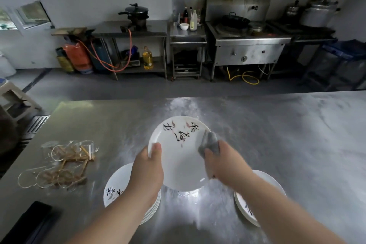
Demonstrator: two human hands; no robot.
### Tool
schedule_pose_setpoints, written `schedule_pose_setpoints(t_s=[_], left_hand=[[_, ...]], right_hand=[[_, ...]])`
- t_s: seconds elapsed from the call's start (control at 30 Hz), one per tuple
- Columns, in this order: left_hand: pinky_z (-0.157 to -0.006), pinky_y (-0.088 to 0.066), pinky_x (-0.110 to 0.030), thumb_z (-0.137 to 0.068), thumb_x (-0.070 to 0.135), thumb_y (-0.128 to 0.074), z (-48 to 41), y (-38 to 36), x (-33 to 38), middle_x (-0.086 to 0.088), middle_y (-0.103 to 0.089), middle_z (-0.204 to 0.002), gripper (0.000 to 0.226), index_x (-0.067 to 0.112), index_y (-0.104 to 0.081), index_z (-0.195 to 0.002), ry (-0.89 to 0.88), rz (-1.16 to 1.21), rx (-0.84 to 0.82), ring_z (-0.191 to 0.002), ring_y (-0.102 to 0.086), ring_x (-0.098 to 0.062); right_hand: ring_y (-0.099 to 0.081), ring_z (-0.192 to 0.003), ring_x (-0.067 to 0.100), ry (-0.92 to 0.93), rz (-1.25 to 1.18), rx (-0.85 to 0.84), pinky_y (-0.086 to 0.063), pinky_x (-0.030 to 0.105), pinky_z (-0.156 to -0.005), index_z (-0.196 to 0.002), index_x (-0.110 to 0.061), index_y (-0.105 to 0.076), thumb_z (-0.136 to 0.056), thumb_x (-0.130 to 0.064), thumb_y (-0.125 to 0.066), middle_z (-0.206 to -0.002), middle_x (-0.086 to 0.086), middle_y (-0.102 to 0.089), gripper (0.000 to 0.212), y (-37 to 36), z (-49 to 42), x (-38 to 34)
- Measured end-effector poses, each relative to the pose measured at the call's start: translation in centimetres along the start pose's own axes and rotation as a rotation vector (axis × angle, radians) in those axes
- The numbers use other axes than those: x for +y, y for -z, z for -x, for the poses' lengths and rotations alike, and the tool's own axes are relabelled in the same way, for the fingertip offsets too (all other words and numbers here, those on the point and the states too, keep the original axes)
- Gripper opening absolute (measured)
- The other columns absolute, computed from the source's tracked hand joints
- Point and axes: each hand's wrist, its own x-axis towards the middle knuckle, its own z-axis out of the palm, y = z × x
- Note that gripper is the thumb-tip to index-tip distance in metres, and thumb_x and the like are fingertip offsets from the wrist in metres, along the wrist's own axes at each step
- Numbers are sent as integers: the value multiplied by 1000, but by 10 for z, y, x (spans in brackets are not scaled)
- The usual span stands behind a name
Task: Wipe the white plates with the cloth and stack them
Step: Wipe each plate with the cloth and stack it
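Two bare forearms rise from the bottom edge, cut off below the elbow. At the lower left corner lies a dark flat object [33, 222], cropped and too dim to identify. The left hand [147, 168] holds a white plate [178, 160] above the table by its left rim, thumb curled over the upper face and the other fingers hidden beneath. The right hand [223, 162] is blurred; its fingers are bunched around a grey cloth [211, 142] pressed on the plate's right side. Black brush lettering marks the plate's far half. The left forearm covers much of a stack of white plates [116, 186], whose layered rims show at the right. The right forearm hides most of a second pile of plates [274, 183], and its count cannot be told. To the left, well apart, clear glass rings and thin wooden sticks [67, 164] lie tangled and hard to separate. All this is over a scuffed stainless steel table [277, 134] with a bright glare patch around the plates. Beyond a grey floor, the far wall has a steel stove [247, 45] with a dark wok [234, 20], sauce bottles [190, 18], a black lidded pot [136, 11], an orange gas cylinder [78, 55] and an oil bottle [147, 57].
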Motion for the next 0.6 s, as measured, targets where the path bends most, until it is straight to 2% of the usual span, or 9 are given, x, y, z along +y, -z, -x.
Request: schedule_pose_setpoints(t_s=[0.07, 0.13, 0.2, 0.27, 0.33, 0.4, 0.47, 0.53, 0.6], left_hand=[[-80, -52, -40, -109, 47, -47, 2, 1, -5, 4, -75, -94, 31, 28, -68, -96, -12, -33, -54, -95, -69, -21], [-81, -53, -40, -109, 49, -48, 4, -1, -4, 2, -74, -95, 30, 27, -69, -104, 26, 56, -24, -95, -70, -23], [-88, -54, -40, -107, 52, -48, 2, -5, 1, -6, -70, -97, 31, 27, -67, -109, 86, 179, 73, -95, -67, -33], [-98, -57, -52, -107, 52, -48, 0, -8, 3, -1, -73, -104, 27, 32, -65, -104, 141, 312, 119, -101, -70, -32], [-89, -62, -52, -108, 49, -49, 1, -7, 5, 2, -78, -106, 23, 34, -67, -105, 161, 351, 61, -104, -74, -29], [-74, -64, -47, -108, 39, -55, -2, 0, 5, 0, -81, -108, 19, 31, -71, -115, 164, 354, -85, -100, -77, -28], [-77, -64, -54, -106, 39, -59, -12, 14, 10, -8, -80, -115, 27, 24, -73, -123, 191, 366, -220, -104, -77, -32], [-86, -62, -63, -104, 47, -58, -25, 26, 19, -10, -78, -120, 36, 23, -74, -126, 213, 353, -305, -109, -76, -34], [-81, -64, -59, -107, 49, -55, -29, 27, 25, -5, -80, -117, 31, 30, -76, -120, 180, 287, -308, -105, -77, -31]], right_hand=[[-59, -74, 11, 101, 144, -27, -42, 30, -61, -89, -22, -54, -96, -42, -58, -85, -5, -63, 21, 23, -18, -9], [-59, -75, 15, 161, 97, 2, -41, 30, -60, -90, -19, -56, -96, -40, -61, -84, -3, -65, 22, 33, -24, -19], [-65, -74, 20, 99, -103, 34, -50, 31, -60, -93, -18, -58, -96, -37, -61, -85, 1, -68, 19, 19, -12, -21], [-75, -72, 25, -42, -442, -9, -62, 36, -60, -97, -20, -61, -98, -30, -60, -87, 7, -73, 11, -12, 12, -16], [-77, -66, 26, -102, -613, -18, -64, 36, -62, -100, -21, -62, -99, -26, -58, -83, 6, -76, 7, -29, 32, -9], [-78, -70, 27, -52, -581, 37, -66, 46, -71, -99, -23, -63, -99, -23, -58, -89, 7, -77, 6, -21, 21, -6], [-77, -77, 29, 39, -461, 24, -66, 48, -70, -95, -20, -66, -97, -21, -59, -92, 9, -75, 8, 5, -1, -12], [-75, -72, 26, 123, -297, -79, -65, 42, -65, -91, -18, -67, -94, -23, -60, -83, 6, -74, 9, 33, -17, -25], [-74, -66, 24, 159, -162, -145, -62, 38, -58, -91, -15, -66, -93, -27, -60, -79, 5, -73, 13, 47, -27, -38]])
